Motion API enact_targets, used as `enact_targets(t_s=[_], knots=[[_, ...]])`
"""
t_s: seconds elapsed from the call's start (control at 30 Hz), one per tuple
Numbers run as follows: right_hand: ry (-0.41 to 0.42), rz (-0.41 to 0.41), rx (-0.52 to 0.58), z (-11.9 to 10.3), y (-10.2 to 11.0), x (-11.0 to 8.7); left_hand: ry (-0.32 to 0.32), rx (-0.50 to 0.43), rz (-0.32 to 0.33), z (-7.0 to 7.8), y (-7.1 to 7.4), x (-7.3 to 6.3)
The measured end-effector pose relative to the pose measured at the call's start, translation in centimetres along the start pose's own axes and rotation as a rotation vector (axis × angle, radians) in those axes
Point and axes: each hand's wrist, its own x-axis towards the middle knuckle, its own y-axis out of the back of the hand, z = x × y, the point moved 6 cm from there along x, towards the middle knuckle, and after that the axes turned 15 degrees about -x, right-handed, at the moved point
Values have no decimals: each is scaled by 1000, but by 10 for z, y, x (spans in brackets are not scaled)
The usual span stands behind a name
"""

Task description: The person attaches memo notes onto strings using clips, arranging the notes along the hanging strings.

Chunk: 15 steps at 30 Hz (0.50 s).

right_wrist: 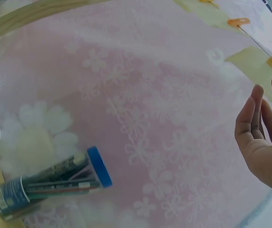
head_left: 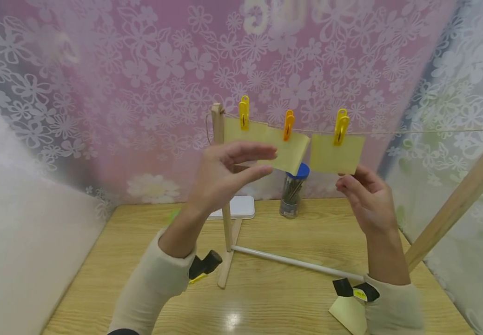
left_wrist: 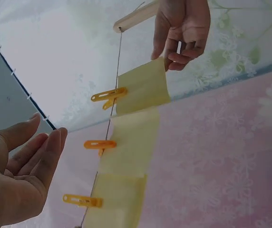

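Three yellow paper squares hang side by side from a thin string (head_left: 433,132). A yellow clothespin (head_left: 244,116) clips the left paper (head_left: 234,134), an orange clothespin (head_left: 288,125) the middle paper (head_left: 287,153), and another yellow clothespin (head_left: 340,128) the right paper (head_left: 325,156). My left hand (head_left: 220,174) is raised before the left and middle papers, thumb and fingers apart, holding nothing. At the lower right corner of the right paper is my right hand (head_left: 371,200). A gap shows between its thumb and fingers in the right wrist view (right_wrist: 269,145).
Wooden posts stand left (head_left: 227,218) and right (head_left: 459,209), with a white rod (head_left: 291,261) low between them. Behind are a blue-lidded jar of pencils (head_left: 292,193) and a white case (head_left: 243,207). Another yellow paper (head_left: 347,312) lies on the table near my right sleeve.
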Motion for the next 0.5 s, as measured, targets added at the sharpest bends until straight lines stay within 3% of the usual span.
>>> enact_targets(t_s=[0.1,0.27,0.5], knots=[[3,-48,0,-1,7,-4,38,-3,10,-16,17,-23],[-36,-55,-122,1,19,-16,131,69,35,-50,48,-59],[-162,-65,-419,11,40,-43,327,141,84,-108,91,-106]])
